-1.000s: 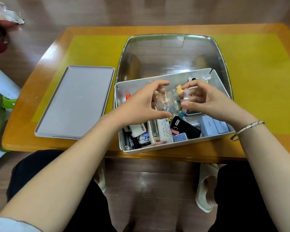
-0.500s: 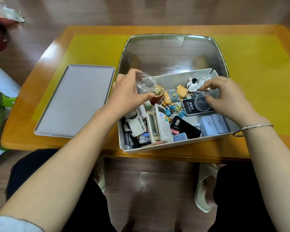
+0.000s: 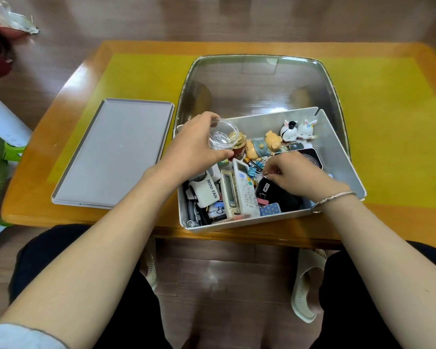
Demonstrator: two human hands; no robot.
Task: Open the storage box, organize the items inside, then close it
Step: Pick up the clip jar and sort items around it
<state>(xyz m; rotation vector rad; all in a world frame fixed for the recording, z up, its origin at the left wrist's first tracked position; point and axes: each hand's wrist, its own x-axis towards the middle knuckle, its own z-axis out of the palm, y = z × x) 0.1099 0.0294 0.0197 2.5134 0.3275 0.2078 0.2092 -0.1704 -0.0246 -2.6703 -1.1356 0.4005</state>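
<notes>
The white storage box stands open on the table, its clear lid folded back behind it. It holds two remotes, a mini fan, a black pouch, blue binder clips and small figurines. My left hand grips a clear empty jar over the box's back left corner. My right hand reaches into the middle of the box and pinches a small metal clip. The jar's clear cap lies on a black device.
A flat grey tray lies on the yellow mat to the left of the box. The box's front edge sits close to the table's near edge. A white and green chair part is at far left.
My right hand let go of the clear cap on the black device and moved down-left to the clips. My left hand stayed at the back left with the jar.
</notes>
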